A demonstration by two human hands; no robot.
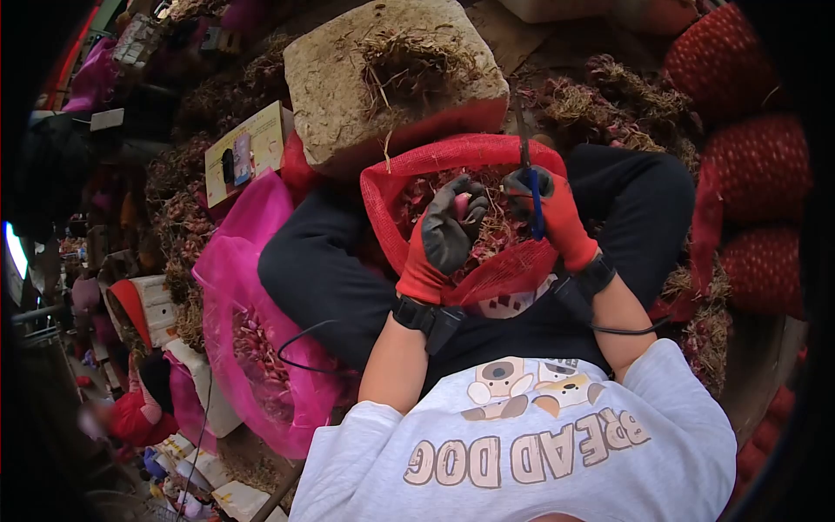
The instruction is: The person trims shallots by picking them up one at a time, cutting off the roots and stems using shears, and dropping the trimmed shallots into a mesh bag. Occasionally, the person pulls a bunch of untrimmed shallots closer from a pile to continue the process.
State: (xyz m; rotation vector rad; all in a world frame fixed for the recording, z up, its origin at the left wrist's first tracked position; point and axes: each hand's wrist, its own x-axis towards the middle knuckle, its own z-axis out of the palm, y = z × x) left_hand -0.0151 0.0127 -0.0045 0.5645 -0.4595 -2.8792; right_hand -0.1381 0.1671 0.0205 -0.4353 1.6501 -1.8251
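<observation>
My left hand (444, 233), in a red and dark grey glove, is turned palm up with its fingers curled around a small pinkish shallot (460, 205). In my right hand (554, 207), gloved the same way, is a blue-handled knife (536, 209); its thin dark blade points away from me. Both hands are above an open red mesh bag (390, 196) between my legs. Loose shallots and dry skins (496, 248) lie inside it. The knife and the shallot are apart.
A large pale block (326, 87) with dry stalks on top stands ahead. To the left is a pink mesh bag (222, 287) holding shallots, beside a cardboard box (217, 165) with a phone on it. Full red sacks (757, 165) are stacked right. Another person (143, 418) is far left.
</observation>
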